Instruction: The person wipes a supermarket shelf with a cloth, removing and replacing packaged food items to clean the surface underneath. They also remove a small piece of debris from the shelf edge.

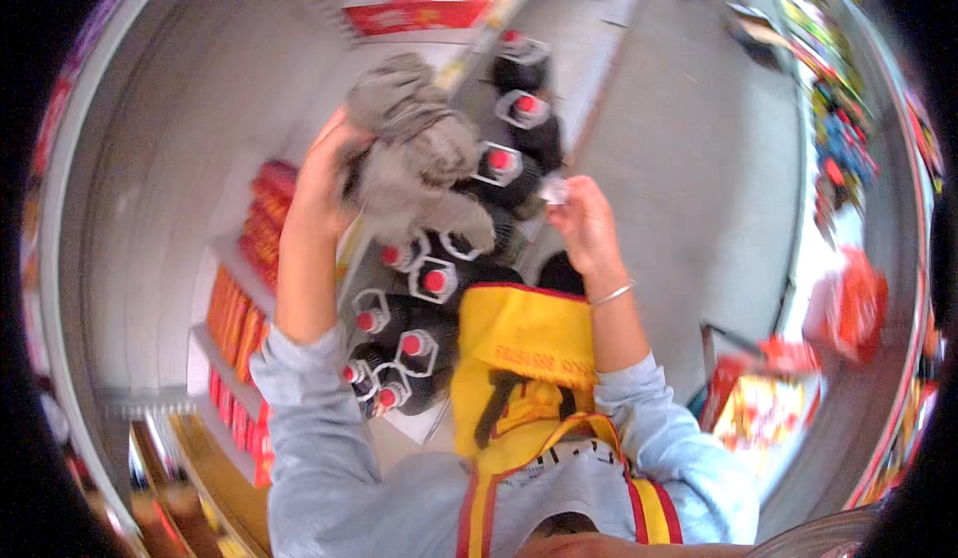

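Note:
My left hand [318,172] grips a bunched grey-brown cloth [419,135], and part of the cloth hangs over the bottles below. Between the fingertips of my right hand [590,225] is a small whitish, see-through thing [554,191], too blurred to name. Below both hands stand several large dark bottles with red caps and white carrying handles, among them a bottle [500,160] left of my right hand and a bottle [434,281] nearer my body. The cloth hides some of the bottles in the middle.
Stacked red and orange packages [236,303] stand on shelves at the left. A red display panel [419,17] is at the top. To the right runs a grey floor aisle [666,146], with a red box [763,401], a red plastic bag [853,303] and shelves of colourful goods [842,131] beyond.

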### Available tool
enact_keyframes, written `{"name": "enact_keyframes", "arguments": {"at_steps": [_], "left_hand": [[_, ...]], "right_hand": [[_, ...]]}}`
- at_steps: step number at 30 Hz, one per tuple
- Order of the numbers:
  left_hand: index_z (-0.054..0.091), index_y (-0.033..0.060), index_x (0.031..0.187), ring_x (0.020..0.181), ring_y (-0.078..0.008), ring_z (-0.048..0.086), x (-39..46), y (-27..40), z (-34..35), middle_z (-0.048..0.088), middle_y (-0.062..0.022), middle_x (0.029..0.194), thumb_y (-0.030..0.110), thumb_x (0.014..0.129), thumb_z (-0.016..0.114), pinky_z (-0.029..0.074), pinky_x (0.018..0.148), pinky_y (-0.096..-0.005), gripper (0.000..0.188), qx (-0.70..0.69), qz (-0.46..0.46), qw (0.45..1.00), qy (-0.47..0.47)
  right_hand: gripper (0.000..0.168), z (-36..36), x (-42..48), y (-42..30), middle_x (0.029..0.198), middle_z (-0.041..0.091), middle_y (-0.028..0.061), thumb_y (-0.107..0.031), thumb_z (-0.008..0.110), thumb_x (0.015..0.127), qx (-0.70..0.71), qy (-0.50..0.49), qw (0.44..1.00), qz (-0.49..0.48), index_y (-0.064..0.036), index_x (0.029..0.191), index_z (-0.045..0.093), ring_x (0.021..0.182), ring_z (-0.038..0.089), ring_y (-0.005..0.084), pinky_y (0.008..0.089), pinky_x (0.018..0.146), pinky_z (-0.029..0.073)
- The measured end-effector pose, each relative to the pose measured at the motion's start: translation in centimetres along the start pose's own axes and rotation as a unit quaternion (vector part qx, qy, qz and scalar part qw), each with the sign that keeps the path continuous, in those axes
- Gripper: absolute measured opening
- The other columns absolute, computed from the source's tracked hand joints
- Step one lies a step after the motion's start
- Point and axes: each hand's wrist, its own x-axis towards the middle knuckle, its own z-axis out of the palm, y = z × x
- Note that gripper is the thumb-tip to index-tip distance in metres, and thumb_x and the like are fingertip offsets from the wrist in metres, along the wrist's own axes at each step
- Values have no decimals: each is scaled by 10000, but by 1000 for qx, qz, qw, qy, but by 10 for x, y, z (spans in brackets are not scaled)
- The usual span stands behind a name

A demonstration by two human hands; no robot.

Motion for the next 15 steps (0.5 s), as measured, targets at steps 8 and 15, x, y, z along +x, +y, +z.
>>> {"name": "enact_keyframes", "arguments": {"at_steps": [8,15], "left_hand": [[466,-2,1230,1024,-339,548,-53,-192,33,523,-165,1212,222,820,441,495,761,-492,468,-367,-221,899,-90],[486,3,1213,1000,-317,554,-45,-299,69,536,-160,1192,272,826,443,468,823,-422,473,-418,-343,829,-141]], "right_hand": [[235,-78,-155,5,872,517,28,-124,459,915,-167,97,978,76,-42,1135,477,752,505,109,236,652,434],[179,-89,-278,-28,975,587,50,-146,542,897,-136,273,949,83,-37,1038,523,799,556,99,228,720,476]]}}
